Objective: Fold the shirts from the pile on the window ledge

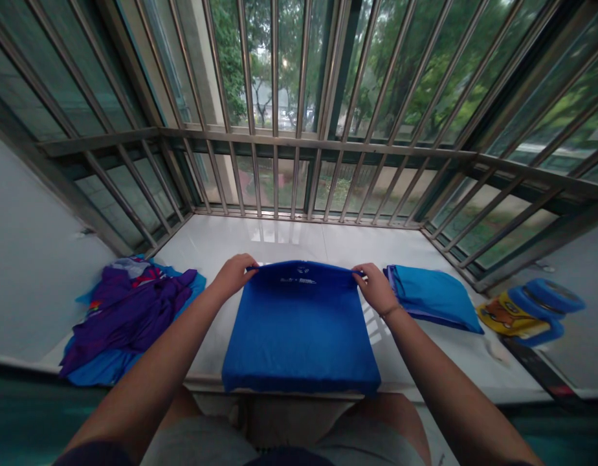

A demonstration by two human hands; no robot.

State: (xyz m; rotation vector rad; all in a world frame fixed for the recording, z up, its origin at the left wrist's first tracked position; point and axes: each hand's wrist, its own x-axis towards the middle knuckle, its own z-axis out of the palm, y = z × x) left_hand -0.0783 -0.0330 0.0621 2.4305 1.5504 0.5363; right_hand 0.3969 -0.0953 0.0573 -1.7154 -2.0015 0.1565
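Observation:
A folded blue shirt (299,330) lies flat on the white windowsill ledge (279,236) right in front of me. My left hand (233,273) is closed on its far left corner. My right hand (375,285) is closed on its far right corner. The far edge of the shirt is slightly lifted between the two hands, and small white print shows near it.
A loose pile of purple and blue clothes (127,310) lies on the ledge to the left. A folded lighter blue garment (432,298) sits to the right. Metal window bars (274,110) enclose the ledge on three sides. A yellow and blue picture (527,310) shows at far right.

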